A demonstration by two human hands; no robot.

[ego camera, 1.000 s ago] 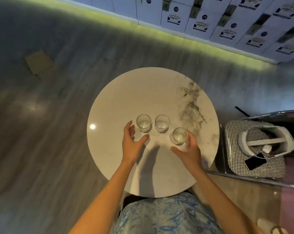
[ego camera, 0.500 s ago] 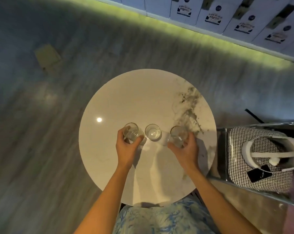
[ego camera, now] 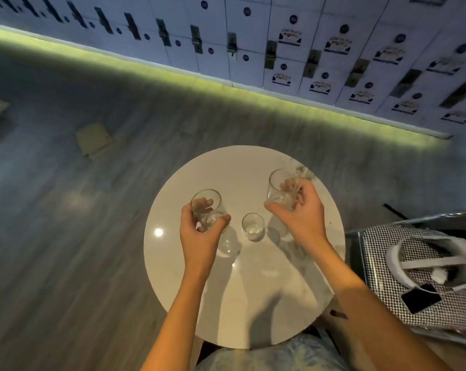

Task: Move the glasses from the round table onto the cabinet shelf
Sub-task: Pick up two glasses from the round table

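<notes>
Holding one tumbler per hand here, both lifted clear above the table (ego camera: 293, 311). Going left to right with the middle glass (ego camera: 252, 226) as the reference: left of it, the left hand (ego camera: 199, 236) has its grip wrapped round the lower half of the left glass (ego camera: 206, 207), thumb on the near side, fingers showing through the wall on the far side. The middle glass itself sits upright on the table, untouched, between the two hands. Right of it and a bit further back, the right hand (ego camera: 299, 210) is clamped on the right glass (ego camera: 282, 187) the same way, low on the body, rim tilted away.

These look like plain clear tumblers, empty as far as I can tell, so probably light, rigid, smooth-sided and breakable. I'd say gripping around the body rather than the rim is the sane choice; slick glass could slip. The cabinet shelf isn't something I can pick out for sure.
</notes>
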